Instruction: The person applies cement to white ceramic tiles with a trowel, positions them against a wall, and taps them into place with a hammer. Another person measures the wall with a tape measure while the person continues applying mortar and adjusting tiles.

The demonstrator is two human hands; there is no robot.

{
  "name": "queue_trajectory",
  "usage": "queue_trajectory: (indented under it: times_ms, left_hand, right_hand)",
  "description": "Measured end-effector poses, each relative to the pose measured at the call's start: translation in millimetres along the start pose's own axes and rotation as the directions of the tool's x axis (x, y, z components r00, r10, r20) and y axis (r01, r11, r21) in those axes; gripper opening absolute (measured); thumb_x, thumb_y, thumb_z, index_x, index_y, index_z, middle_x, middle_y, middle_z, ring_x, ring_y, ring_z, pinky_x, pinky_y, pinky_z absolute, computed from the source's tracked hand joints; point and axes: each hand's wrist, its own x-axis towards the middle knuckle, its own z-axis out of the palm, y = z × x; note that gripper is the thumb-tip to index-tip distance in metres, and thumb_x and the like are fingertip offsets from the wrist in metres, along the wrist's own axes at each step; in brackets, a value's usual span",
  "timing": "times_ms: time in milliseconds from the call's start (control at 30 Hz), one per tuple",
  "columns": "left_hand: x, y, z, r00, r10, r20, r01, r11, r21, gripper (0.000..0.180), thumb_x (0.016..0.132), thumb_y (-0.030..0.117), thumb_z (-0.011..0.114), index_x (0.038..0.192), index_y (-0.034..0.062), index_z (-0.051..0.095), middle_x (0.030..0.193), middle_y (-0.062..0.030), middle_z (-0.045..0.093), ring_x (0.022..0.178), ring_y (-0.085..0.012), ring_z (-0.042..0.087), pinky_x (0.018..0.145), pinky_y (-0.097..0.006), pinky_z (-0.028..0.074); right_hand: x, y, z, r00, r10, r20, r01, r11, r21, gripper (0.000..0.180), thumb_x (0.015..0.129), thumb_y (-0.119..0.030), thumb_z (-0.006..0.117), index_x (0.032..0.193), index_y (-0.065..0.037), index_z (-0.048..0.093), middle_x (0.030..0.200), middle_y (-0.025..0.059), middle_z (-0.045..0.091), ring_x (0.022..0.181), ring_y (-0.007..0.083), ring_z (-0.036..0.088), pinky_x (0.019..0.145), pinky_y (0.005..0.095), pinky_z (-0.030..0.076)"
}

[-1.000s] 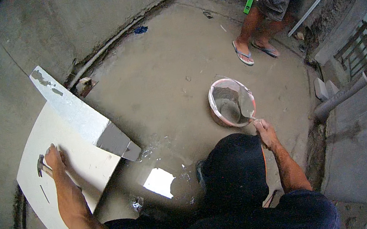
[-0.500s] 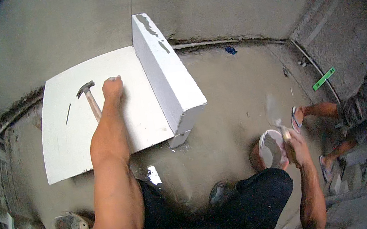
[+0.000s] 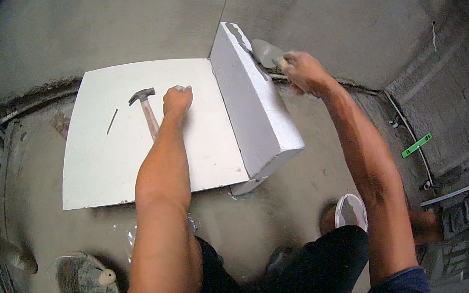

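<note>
While keeping the fingers of the right hand (image 3: 304, 73) clamped on the trowel (image 3: 268, 54), just swung up from the bucket (image 3: 337, 211), now well back from those fingers, to the white block (image 3: 247, 107), standing just left of them. Can't tell about contact between blade and grey-smeared edge. Looks like a shift from the bucket to the block, so probably a step forward. Haven't budged the left hand (image 3: 178, 100) much: still planted on the white board (image 3: 94, 169) with fingers curled into a fist, no telling about anything inside. Also note just left of that fist: a hammer (image 3: 149, 114), then a thin dark rod (image 3: 112, 121) beyond.
</note>
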Motion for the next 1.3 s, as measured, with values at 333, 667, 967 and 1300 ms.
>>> queue_trajectory:
  times_ms: [333,667,967,1300]
  left_hand:
    - [-1,13,12,0.999,0.031,0.04,-0.028,0.997,-0.066,0.05,0.097,0.042,0.065,0.133,0.0076,0.072,0.136,-0.0199,0.07,0.13,-0.0377,0.065,0.11,-0.047,0.05]
    - [-3,31,54,0.994,0.073,0.085,-0.068,0.996,-0.059,0.049,0.096,0.041,0.066,0.133,0.0102,0.073,0.135,-0.0182,0.071,0.129,-0.0372,0.065,0.111,-0.048,0.05]
    - [2,20,38,0.998,0.037,0.057,-0.035,0.999,-0.034,0.048,0.098,0.041,0.065,0.131,0.0082,0.073,0.134,-0.018,0.072,0.128,-0.0366,0.066,0.11,-0.047,0.05]
    - [6,17,67,0.994,0.072,0.085,-0.071,0.997,-0.014,0.048,0.096,0.043,0.065,0.123,0.0057,0.076,0.129,-0.0221,0.073,0.125,-0.0388,0.067,0.108,-0.047,0.051]
  right_hand:
    - [2,-35,-1,0.996,-0.023,0.089,0.058,0.909,-0.413,0.023,0.092,-0.017,0.063,0.104,-0.002,0.075,0.087,0.0234,0.074,0.068,0.0374,0.075,0.065,0.0492,0.061]
    - [-97,-33,0,0.998,-0.039,0.041,0.056,0.754,-0.654,0.031,0.1,-0.019,0.06,0.128,-0.01,0.07,0.111,0.0239,0.075,0.096,0.0479,0.072,0.086,0.0556,0.057]
    - [-220,16,45,0.991,-0.078,-0.105,-0.008,0.764,-0.646,0.052,0.093,-0.015,0.067,0.145,-0.018,0.056,0.103,0.0259,0.068,0.088,0.0478,0.071,0.078,0.0562,0.058]
    - [-293,71,135,0.978,0.117,-0.174,-0.182,0.886,-0.427,0.088,0.092,-0.014,0.075,0.165,-0.015,0.026,0.115,0.0282,0.049,0.087,0.0473,0.065,0.076,0.0572,0.057]
